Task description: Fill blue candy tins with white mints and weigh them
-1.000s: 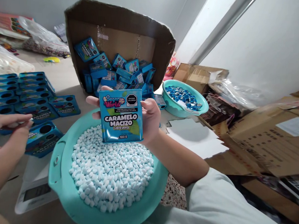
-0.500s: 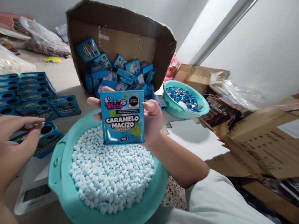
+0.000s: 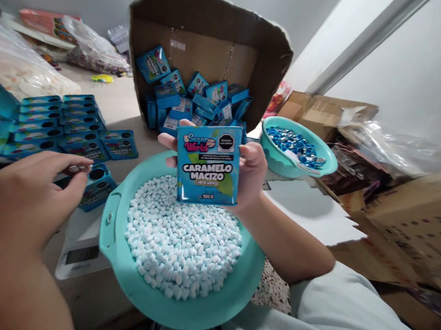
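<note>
Left hand (image 3: pixel 38 190) pinches small white candies (image 3: pixel 82 168); right hand (image 3: pixel 252 174) grasps a blue box (image 3: pixel 207 185) by its sides, above the teal basin (image 3: pixel 143 299) by the desk's (image 3: pixel 118 100) near edge. Box probably light, stiff; glossy face maybe slippery. Hold side edges, don't squeeze. Candies look hard, easily dropped.

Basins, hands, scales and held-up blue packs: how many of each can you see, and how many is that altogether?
Basins: 2, near basin and far basin
Hands: 2, left hand and right hand
Scales: 1, white scale
Held-up packs: 1, blue pack
Total: 6
</note>
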`<state>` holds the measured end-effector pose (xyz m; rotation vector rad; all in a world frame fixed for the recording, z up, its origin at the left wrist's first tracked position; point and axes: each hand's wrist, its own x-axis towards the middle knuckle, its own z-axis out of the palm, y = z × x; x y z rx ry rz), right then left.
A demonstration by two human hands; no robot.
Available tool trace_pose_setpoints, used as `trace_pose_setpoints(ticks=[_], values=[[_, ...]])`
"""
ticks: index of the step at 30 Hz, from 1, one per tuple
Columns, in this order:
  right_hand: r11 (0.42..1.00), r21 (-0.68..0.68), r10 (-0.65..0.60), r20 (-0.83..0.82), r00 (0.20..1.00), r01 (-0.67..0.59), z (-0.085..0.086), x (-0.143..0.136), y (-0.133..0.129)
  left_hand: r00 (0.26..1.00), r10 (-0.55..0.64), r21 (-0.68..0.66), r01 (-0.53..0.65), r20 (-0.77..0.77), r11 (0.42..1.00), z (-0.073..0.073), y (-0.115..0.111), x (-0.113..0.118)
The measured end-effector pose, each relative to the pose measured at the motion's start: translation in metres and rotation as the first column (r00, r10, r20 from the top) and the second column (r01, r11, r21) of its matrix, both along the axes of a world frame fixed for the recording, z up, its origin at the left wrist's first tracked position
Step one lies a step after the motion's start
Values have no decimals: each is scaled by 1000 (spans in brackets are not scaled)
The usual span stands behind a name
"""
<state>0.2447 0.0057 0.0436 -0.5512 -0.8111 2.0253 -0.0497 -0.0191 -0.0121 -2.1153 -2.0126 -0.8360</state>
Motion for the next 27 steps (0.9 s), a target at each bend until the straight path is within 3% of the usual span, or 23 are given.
trace_pose_setpoints(ticks=[4, 8, 10, 12, 15, 17, 19, 21, 24, 27], values=[[993, -8, -116, 158, 981, 118, 7, -5, -4, 1000, -4, -32, 5, 10, 999, 21, -8, 14], [971, 217, -167, 311, 936, 101, 10, -9, -4, 992, 22, -75, -13, 121, 997, 27, -8, 15], [939, 344, -189, 473, 861, 18, 11, -9, -4, 985, 24, -57, -15, 171, 998, 27, -8, 15], [899, 426, -235, 663, 711, -100, 14, -8, -4, 979, 4, -22, 0, 202, 1000, 25, -8, 15], [797, 462, -331, 873, 359, -388, 19, -6, -4, 974, -68, 13, 67, 217, 998, 22, -6, 17], [678, 419, -451, 886, 109, -604, 21, -6, -4, 969, -106, 4, 107, 222, 994, 20, -5, 18], [623, 376, -535, 845, -22, -686, 21, -7, -3, 964, -128, -8, 134, 232, 991, 19, -3, 19], [666, 405, -506, 862, 19, -627, 19, -6, -2, 962, -140, -11, 147, 233, 989, 17, -2, 20], [754, 472, -394, 882, 260, -457, 16, -4, -2, 964, -144, -14, 151, 225, 988, 16, -2, 20], [812, 465, -317, 859, 403, -353, 15, -3, -4, 963, -141, -23, 150, 228, 988, 16, -1, 20]])
